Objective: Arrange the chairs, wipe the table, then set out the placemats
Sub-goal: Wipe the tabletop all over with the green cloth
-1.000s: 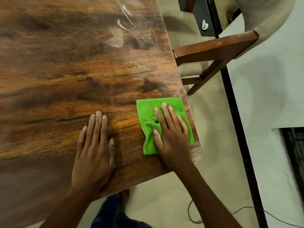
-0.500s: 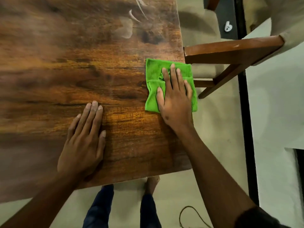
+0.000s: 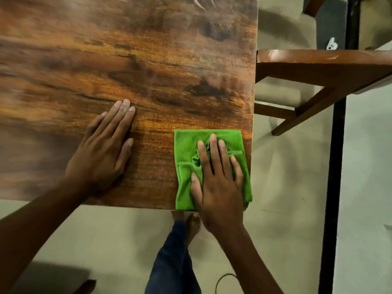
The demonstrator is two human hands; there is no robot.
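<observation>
floor [image 3: 286,209]: pale, smooth | black strip [image 3: 332,187]: runs up the floor, right side | white plug [image 3: 331,46]: small, on a dark patch of floor far up, just left of the strip | black cord [image 3: 220,281]: curves on the floor at the near edge, left of the strip

Home dining area, wood-grain table [image 3: 148,60], cushioned wooden chair [image 3: 318,66], pale tiled floor [image 3: 106,240]
</observation>
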